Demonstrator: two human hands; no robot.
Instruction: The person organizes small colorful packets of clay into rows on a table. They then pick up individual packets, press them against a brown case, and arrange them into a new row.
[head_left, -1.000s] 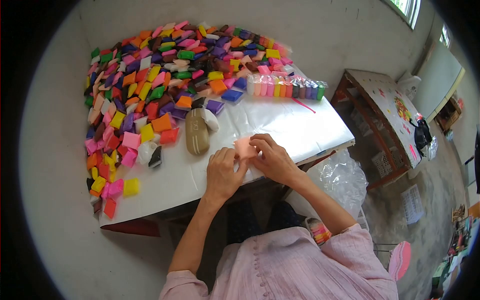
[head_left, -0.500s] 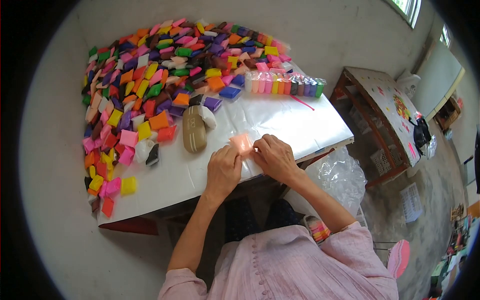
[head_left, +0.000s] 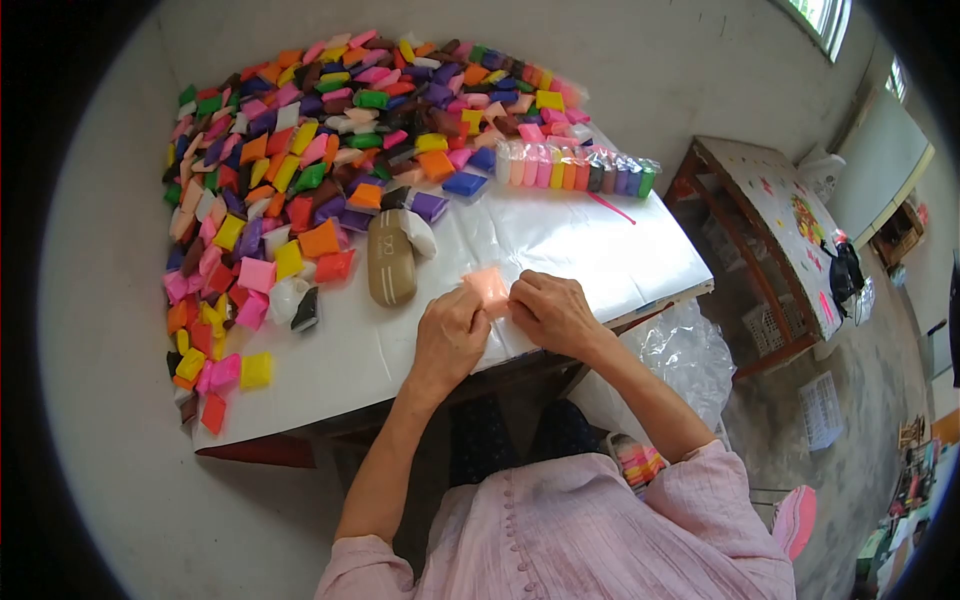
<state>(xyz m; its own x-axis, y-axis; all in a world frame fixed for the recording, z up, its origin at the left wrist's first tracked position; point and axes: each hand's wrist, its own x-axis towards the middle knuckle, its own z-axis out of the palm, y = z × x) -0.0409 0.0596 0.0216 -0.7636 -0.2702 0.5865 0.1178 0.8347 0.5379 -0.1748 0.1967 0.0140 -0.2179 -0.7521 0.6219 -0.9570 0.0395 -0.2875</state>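
Between my hands, at the near edge of the table, is a small peach-coloured packet (head_left: 486, 287) in clear wrap. My left hand (head_left: 453, 335) pinches its left lower side, and my right hand (head_left: 550, 312) grips its right side; the fingers of both are closed. What lies inside the wrap is too small to make out beyond its colour. Just beyond my left hand stands an olive-brown case (head_left: 390, 260) with pale stripes, and a white packet (head_left: 418, 234) leans against it.
A large heap of colourful wrapped packets (head_left: 300, 170) covers the table's left and back. A clear pack of coloured pieces (head_left: 578, 170) lies at the back right, with a pink strip (head_left: 612, 209) before it. Clear plastic bags (head_left: 680, 355) hang beside the table, near another table (head_left: 765, 190).
Both hands stay on the peach packet with barely any movement. The whole view has shifted slightly.
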